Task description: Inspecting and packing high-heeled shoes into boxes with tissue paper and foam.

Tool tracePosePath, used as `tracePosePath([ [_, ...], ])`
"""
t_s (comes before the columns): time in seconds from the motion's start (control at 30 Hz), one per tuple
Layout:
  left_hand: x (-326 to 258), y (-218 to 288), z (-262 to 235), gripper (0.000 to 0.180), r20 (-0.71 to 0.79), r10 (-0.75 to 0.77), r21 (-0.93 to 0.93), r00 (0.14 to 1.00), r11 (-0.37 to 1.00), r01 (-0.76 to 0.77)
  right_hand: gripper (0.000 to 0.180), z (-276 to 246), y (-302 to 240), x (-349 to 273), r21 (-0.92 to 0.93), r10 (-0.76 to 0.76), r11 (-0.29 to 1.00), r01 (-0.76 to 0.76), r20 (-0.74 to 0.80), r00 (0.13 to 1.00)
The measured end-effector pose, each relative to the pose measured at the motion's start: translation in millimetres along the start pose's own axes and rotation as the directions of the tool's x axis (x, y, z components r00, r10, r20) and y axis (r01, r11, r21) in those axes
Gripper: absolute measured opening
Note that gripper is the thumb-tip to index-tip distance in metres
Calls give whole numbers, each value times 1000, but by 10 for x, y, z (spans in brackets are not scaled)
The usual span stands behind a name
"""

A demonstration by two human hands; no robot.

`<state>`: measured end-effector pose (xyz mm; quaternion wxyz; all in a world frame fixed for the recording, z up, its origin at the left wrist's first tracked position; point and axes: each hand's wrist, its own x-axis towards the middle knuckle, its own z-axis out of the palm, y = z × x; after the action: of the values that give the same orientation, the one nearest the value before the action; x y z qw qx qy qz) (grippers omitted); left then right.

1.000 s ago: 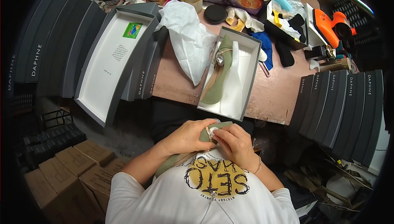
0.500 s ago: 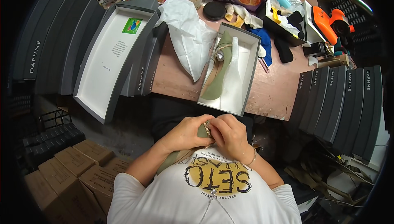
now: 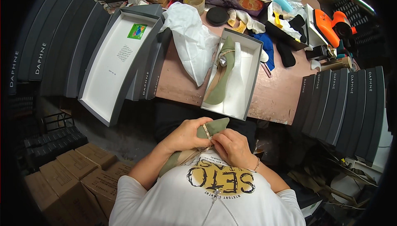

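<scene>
An olive-green pointed shoe (image 3: 218,125) with a gold, beaded band across its front is held close against my white shirt, toe pointing away and to the right. My left hand (image 3: 187,136) is closed around the shoe's left side. At the band, my right hand (image 3: 236,148) pinches with its fingertips; the exact spot under them is hidden. Beyond my hands, a matching green shoe (image 3: 226,77) with a large clear gem lies on its side in an open shoebox (image 3: 251,86), beside white paper (image 3: 234,88).
A shoebox lid (image 3: 108,69) leans at the left against stacked dark shoeboxes (image 3: 62,48). More dark shoeboxes (image 3: 331,106) line the right. White tissue (image 3: 191,44), a round black lid (image 3: 217,16) and an orange tool (image 3: 326,25) sit on the table. Brown cartons (image 3: 62,180) stand lower left.
The right hand has shifted slightly down and right along the band, uncovering the shoe's green toe. My left hand keeps its hold. The whole view has shifted slightly.
</scene>
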<state>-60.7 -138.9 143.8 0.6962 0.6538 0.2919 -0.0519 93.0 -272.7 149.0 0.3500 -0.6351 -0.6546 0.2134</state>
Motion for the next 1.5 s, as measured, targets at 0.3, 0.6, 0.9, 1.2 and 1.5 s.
tracePosePath([
  [0.3, -23, -2, -11, 59, -17, 9, 7, 1000, 1000, -9, 22, 4, -44, -53, 12, -2, 1000, 1, 17, 1000],
  [0.6, -22, 35, 11, 58, 30, 7, 47, 1000, 999, -8, 18, -6, -76, -26, 21, 3, 1000, -4, 41, 999],
  [0.9, -35, -17, 25, 59, -10, 119, 133, 993, 984, -116, 19, -37, -59, -15, -28, -15, 999, 16, 35, 999],
  [1.2, -93, -52, 113, 70, -50, 224, 261, 973, 944, -203, 19, -85, -82, 49, -55, -33, 998, 34, 25, 999],
  [1.5, -84, 5, 100, 81, -49, 218, 250, 975, 948, -199, 23, -131, -88, 158, -38, -19, 999, 22, 73, 997],
])
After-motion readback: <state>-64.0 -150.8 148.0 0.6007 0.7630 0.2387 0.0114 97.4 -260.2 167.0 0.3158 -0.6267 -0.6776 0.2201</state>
